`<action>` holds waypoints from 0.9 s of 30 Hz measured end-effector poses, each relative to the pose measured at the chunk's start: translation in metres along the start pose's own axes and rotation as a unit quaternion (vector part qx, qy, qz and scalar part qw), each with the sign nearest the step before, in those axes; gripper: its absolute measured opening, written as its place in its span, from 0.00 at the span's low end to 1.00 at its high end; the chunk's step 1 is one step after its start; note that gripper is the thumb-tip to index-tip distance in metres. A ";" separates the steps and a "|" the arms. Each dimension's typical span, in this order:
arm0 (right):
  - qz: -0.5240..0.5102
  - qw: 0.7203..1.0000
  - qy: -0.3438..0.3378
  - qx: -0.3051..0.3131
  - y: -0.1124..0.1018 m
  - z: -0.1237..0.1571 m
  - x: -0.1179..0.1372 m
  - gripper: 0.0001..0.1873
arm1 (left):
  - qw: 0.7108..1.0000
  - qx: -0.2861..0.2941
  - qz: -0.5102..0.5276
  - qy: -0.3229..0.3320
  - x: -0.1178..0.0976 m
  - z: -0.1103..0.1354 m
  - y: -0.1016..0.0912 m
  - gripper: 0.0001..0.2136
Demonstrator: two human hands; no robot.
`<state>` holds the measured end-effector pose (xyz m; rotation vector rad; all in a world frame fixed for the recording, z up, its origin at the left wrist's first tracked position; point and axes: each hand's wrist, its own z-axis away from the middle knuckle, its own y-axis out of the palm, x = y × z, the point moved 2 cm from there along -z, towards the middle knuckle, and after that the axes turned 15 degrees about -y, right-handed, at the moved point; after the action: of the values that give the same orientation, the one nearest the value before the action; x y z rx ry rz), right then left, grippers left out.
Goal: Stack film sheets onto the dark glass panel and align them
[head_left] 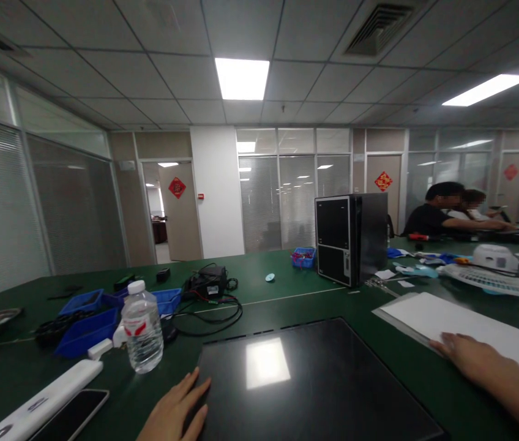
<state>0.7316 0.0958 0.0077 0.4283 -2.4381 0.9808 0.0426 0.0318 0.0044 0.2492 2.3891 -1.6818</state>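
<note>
A flat black panel with a glossy, screen-like face (305, 392) lies on the green table in front of me, reflecting a ceiling light. My left hand (174, 407) rests at its left edge, fingers spread and fingertips touching the rim. Off to the right lies a flat white sheet or panel (466, 324) with a translucent border. Across its near left edge my right hand (484, 361) lies with fingers stretched out flat; its fingertips touch that edge. The undersides of both hands are hidden.
Left of the black panel are a water bottle (142, 327), a white power strip (48, 398), a phone (73, 416), and blue trays (87, 331). Behind it sit a black adapter with cables (207, 282) and a computer tower (351, 239). A white fan (493, 269) lies right; people (438, 211) sit beyond.
</note>
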 end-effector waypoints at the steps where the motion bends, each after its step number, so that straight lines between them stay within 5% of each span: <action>1: 0.017 0.999 -0.014 0.025 0.001 0.000 0.000 0.15 | 1.000 0.004 0.001 -0.002 -0.001 0.000 -0.001 0.19; 5: 0.135 0.983 -0.086 0.095 0.007 0.003 0.026 0.09 | 1.000 0.020 -0.008 -0.012 -0.007 0.000 -0.005 0.19; 10: 0.216 0.949 -0.182 0.141 0.019 0.022 0.093 0.12 | 0.999 0.038 -0.016 -0.021 -0.010 0.000 -0.008 0.20; 19: 0.053 0.854 -0.434 0.283 0.045 0.109 0.235 0.16 | 0.999 0.027 -0.021 -0.012 -0.005 0.001 -0.005 0.19; 22: -0.031 0.833 -0.464 0.299 0.047 0.116 0.239 0.18 | 1.000 0.018 -0.023 -0.001 -0.001 -0.001 -0.001 0.19; 27: 0.016 0.906 -0.348 0.239 0.055 0.090 0.197 0.22 | 1.000 -0.001 -0.003 0.007 0.002 -0.002 0.002 0.18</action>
<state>0.5137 0.0491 0.0255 1.0663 -2.7797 1.6791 0.0412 0.0346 0.0023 0.2539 2.4028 -1.6869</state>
